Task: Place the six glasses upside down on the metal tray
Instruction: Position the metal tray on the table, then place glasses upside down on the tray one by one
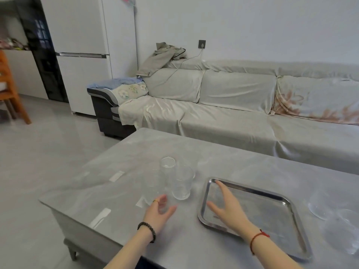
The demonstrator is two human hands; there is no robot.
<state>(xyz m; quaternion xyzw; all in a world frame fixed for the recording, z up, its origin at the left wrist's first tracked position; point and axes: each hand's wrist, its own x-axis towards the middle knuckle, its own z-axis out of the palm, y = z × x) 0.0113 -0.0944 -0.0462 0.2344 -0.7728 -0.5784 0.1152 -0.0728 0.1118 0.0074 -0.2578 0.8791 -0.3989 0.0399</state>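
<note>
On the grey table point(194, 152), the left hand point(160, 212) is held spread and empty just near the cluster of clear glasses point(181, 183), which stand upright left of the metal tray point(287, 214). The glasses could be knocked together or toppled, being tightly grouped and hard to see. The right hand point(226, 206) is spread over the bare tray. No writing can be read.
</note>
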